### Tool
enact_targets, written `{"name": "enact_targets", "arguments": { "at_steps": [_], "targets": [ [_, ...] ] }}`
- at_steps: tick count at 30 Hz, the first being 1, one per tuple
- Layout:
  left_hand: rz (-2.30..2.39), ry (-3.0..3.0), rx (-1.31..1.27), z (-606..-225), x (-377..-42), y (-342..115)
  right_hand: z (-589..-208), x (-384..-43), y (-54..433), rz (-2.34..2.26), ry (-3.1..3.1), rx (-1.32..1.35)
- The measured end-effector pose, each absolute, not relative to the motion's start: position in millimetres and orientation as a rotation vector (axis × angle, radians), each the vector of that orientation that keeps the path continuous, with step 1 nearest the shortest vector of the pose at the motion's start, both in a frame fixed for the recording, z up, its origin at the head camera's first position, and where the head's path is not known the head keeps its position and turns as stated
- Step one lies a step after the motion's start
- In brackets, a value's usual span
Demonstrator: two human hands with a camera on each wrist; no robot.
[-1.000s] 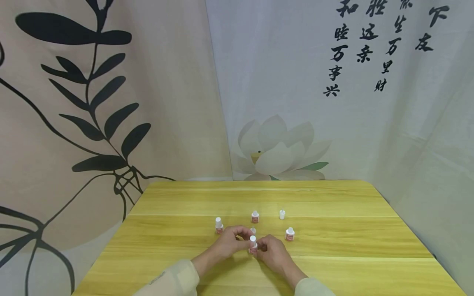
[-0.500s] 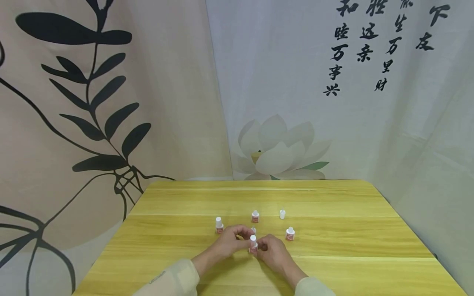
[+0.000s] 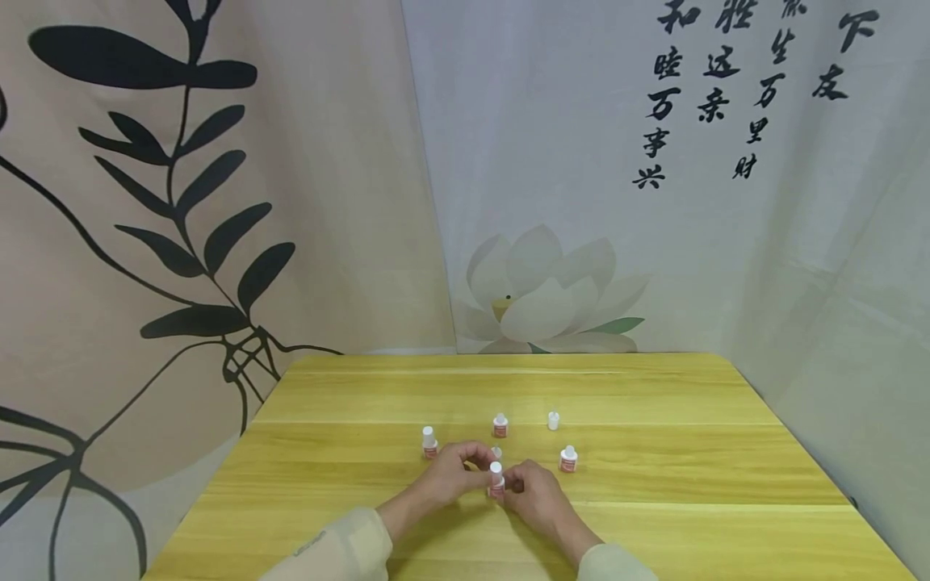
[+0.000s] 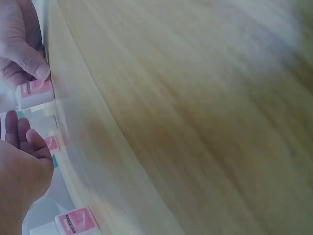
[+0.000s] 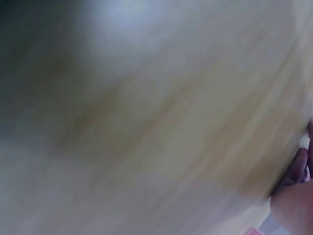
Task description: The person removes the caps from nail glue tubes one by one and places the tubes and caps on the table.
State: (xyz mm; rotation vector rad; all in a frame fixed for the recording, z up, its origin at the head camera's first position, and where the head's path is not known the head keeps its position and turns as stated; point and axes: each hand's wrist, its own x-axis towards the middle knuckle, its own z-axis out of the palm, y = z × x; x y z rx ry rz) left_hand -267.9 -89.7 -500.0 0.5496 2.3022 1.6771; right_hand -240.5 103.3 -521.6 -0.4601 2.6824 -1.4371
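On the yellow wood-grain bench (image 3: 654,476), near centre, the right hand (image 3: 539,494) is pinching the small white plastic bottle (image 3: 497,487) low, presumably steadying it upright; the left hand's (image 3: 458,472) narrow grip is apparently holding its white cylindrical cap (image 3: 496,467).

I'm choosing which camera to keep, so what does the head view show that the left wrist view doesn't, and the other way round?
Only the head view: the sleeves, the dark plant print and writing on the backdrop, and the rightmost bottle.

Only the left wrist view: the dark strip on the pink label of the held bottle, too small to make out from the head.

Both: the table, left hand, right hand, held bottle and the capped bottle at the person's left.
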Motion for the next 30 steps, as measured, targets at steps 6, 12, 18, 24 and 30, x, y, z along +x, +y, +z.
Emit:
{"name": "enact_targets", "arguments": {
  "at_steps": [6, 12, 18, 24, 30],
  "targets": [
    [1.671, 2.294, 0.544, -499.1, -268.5, -90.2, -521.3, -240.0, 103.4, -1.440, 2.680, -0.450],
    [1.669, 2.296, 0.548, -497.8, -267.8, -90.0, -522.1, -240.0, 103.6, -1.443, 2.663, -0.447],
    [1.681, 2.286, 0.553, -498.5, -267.9, -89.9, -522.3, -240.1, 103.8, -1.447, 2.670, -0.443],
    [1.680, 2.286, 0.574, -499.6, -267.6, -90.8, -522.6, -240.6, 103.7, -1.445, 2.671, -0.450],
    [1.683, 2.283, 0.564, -498.9, -267.3, -90.9, -522.3, -240.6, 103.3, -1.448, 2.665, -0.450]
  ]
}}
